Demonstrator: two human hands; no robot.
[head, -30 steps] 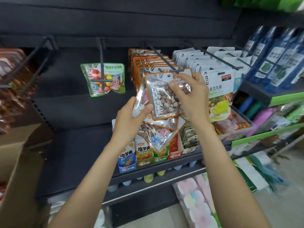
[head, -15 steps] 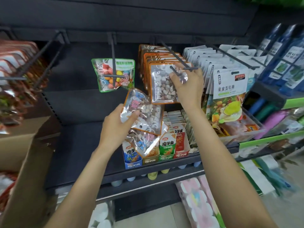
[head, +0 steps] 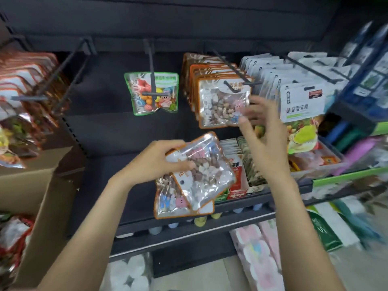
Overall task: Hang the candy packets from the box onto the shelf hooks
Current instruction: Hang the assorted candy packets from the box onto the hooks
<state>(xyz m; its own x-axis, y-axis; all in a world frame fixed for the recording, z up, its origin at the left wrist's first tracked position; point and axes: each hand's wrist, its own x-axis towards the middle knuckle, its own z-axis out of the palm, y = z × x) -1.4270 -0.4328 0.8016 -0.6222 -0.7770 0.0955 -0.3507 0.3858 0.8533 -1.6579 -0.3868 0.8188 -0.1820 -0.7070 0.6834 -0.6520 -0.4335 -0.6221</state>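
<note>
Closest in, left hand point(head: 156, 162) grips a small stack of orange-edged candy packets point(head: 195, 177), thumb curled over the top one, fingers underneath. Looks like two packets, maybe three; exact count unclear because they overlap. Stack sits low centre, tilted, in front of the lower shelf point(head: 189, 225) edge and covering part of the boxed snacks point(head: 237, 177) standing there.

Right hand point(head: 262, 141) is just right of the stack, not touching it. Fingers spread and loose, holding nothing. Motion blur on the fingertips, so exact finger pose is soft.

Cardboard box point(head: 42, 198) at left edge, cut off by the frame; a few packets show inside at bottom left, contents mostly hidden.

Further back, a hung packet point(head: 223, 101) of the same orange type sits at the front of the middle hook point(head: 237, 77), upright, with a row of identical ones behind it. Right hand's fingertips are near its lower right corner; contact cannot be confirmed through the blur.

Left of that, a green-edged packet point(head: 154, 94) hangs alone on its own hook. Right of the orange row, white packets point(head: 302, 101) fill the neighbouring hooks. Far left hooks carry red-and-white packets point(head: 27, 80), blurred. Blue items at far right too smeared to identify.
</note>
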